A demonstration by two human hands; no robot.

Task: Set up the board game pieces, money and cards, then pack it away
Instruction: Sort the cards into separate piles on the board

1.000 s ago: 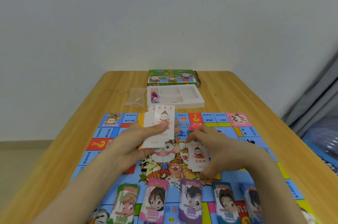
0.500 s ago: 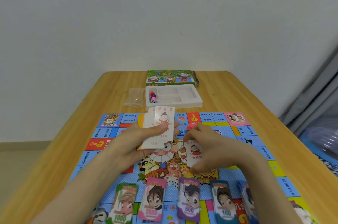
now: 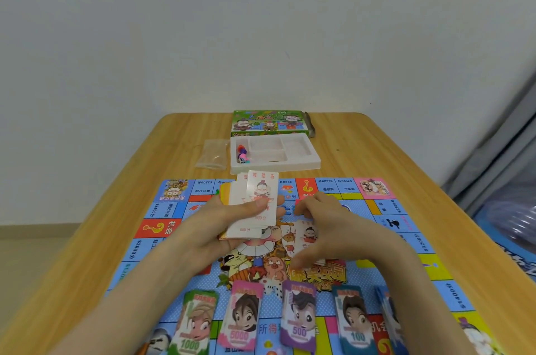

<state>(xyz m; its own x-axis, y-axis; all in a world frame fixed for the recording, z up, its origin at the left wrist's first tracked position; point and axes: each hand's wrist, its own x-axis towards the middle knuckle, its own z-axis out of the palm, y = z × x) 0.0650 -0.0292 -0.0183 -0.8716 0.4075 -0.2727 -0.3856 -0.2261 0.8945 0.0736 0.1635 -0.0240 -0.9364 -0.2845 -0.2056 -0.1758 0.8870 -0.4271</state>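
A colourful game board point(image 3: 162, 241) lies flat on the wooden table point(image 3: 377, 157). My left hand point(image 3: 229, 227) grips a deck of white cards point(image 3: 255, 203) above the board's middle, thumb across the top card. To its right, my right hand point(image 3: 327, 230) arches over a small pile of cards point(image 3: 307, 235) on the board, fingers and thumb at the pile's edges. Several stacks of play money point(image 3: 298, 317) stand in a row along the board's near edge, marked 1000, 5000, 500 and 100.
Beyond the board sit a white plastic tray point(image 3: 293, 164) holding coloured pawns and a die point(image 3: 242, 154), a clear plastic bag point(image 3: 213, 154) to its left, and the green game box point(image 3: 269, 122) behind it. A wall rises behind the table.
My right hand has drawn slightly closer round the card pile on the board. The left hand still holds the deck in the same place.
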